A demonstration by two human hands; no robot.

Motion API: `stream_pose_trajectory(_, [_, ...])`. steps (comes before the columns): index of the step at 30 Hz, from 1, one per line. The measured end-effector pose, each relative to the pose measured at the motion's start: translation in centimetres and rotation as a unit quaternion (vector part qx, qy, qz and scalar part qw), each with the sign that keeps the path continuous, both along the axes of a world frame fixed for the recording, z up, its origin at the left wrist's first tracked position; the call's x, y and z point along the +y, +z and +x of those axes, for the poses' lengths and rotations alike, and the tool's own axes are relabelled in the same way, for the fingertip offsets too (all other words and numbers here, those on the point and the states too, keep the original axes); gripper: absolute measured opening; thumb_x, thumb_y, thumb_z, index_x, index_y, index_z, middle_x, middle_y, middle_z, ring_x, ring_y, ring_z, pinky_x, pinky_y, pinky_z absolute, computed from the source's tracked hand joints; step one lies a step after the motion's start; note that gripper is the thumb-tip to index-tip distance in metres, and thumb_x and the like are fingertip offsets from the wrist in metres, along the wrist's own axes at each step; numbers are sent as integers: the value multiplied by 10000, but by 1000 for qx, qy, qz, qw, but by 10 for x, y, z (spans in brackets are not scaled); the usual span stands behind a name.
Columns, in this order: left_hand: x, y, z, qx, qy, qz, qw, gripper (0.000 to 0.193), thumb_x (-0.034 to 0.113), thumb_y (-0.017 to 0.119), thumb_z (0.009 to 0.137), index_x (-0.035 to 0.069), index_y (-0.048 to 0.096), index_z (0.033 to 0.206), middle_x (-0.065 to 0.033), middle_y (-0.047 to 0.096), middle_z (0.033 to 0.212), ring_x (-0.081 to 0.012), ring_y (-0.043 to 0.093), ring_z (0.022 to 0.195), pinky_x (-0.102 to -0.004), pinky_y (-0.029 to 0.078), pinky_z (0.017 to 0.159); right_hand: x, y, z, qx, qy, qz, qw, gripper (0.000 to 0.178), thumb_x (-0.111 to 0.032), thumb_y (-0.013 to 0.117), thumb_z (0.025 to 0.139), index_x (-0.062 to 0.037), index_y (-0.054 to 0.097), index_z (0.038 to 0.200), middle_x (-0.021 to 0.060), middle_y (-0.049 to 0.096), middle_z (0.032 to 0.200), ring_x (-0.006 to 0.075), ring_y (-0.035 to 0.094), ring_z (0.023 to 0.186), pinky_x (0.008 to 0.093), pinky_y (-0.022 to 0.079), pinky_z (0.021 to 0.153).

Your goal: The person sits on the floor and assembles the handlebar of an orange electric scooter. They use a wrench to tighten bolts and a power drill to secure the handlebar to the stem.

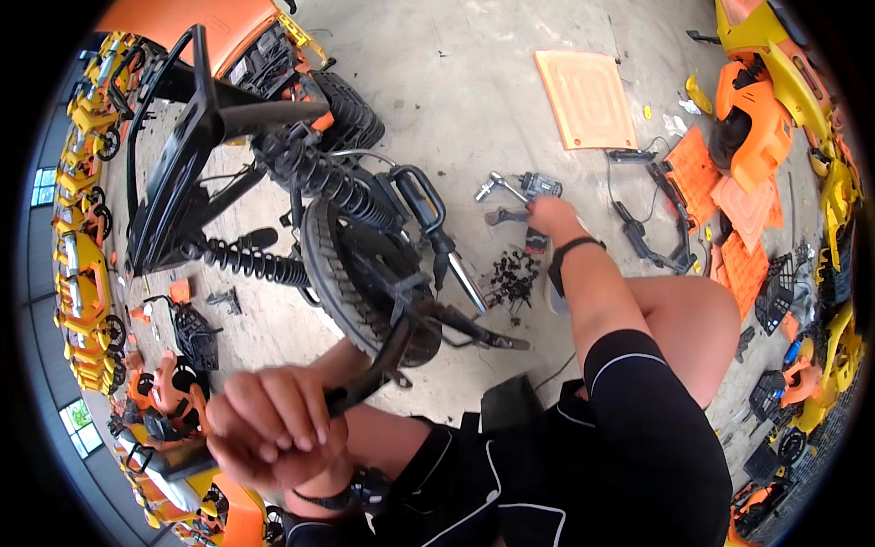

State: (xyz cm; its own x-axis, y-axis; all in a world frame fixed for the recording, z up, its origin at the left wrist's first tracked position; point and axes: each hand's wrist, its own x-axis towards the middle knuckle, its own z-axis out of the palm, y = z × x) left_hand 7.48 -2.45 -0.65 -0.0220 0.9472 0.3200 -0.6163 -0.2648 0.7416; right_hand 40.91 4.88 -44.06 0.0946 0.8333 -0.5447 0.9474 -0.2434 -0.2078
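Note:
My left hand (pixel 273 428) is closed around a black metal bar (pixel 383 360) of an upturned black scooter frame (pixel 319 210) with a tyre (pixel 337 273) and coil springs. My right hand (pixel 551 219) reaches out over the concrete floor to several hand tools (pixel 510 190): a ratchet, a wrench and a small dark tool. Its fingers curl down on them; I cannot tell whether anything is gripped. A pile of small black screws (pixel 513 273) lies just below that hand. A black band sits on the right wrist.
An orange flat panel (pixel 588 98) lies on the floor beyond the tools. Orange and yellow scooter body shells (pixel 775 100) are stacked at the right, with black cables and grilles. More yellow and orange parts (pixel 82 264) line the left side.

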Motion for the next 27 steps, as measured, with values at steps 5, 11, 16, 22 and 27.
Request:
stream_pose_trajectory(5, [-9,1,1,1,-31,11,999,422,293,450,1045,134,371,662,-1,399,639,-92,386,471,-220,357,409,30,78,-23,126,-20,-110,986,318,-243,588,827,50,686,904,243,698,880,351,692,819,436,544,758])
stream_pose_trajectory(11, [-23,13,12,-28,-57,27,998,422,246,519,988,93,380,620,-43,408,609,-147,405,453,-282,379,410,-15,265,-22,197,-156,193,949,380,-260,661,783,40,618,1013,272,669,871,392,670,834,409,531,765])
stream_pose_trajectory(16, [-47,56,12,-17,38,106,993,403,199,511,998,69,376,642,-45,402,603,-134,379,456,-281,361,419,-117,409,-38,322,-188,367,852,328,-155,661,814,28,538,1056,187,666,885,250,664,758,352,526,666])
stream_pose_trajectory(22, [-59,131,16,31,204,110,972,337,180,574,1001,80,422,718,-17,428,638,-118,428,520,-271,374,479,-216,482,-63,561,-192,255,764,267,-75,595,965,-13,503,1208,78,597,757,105,526,458,252,437,423])
stream_pose_trajectory(27, [-59,183,-16,124,156,125,972,340,222,623,995,77,493,717,6,481,609,-85,459,513,-248,372,484,-243,453,-92,534,-170,307,769,126,-133,588,992,-39,562,1072,-7,537,671,72,520,531,240,434,482])
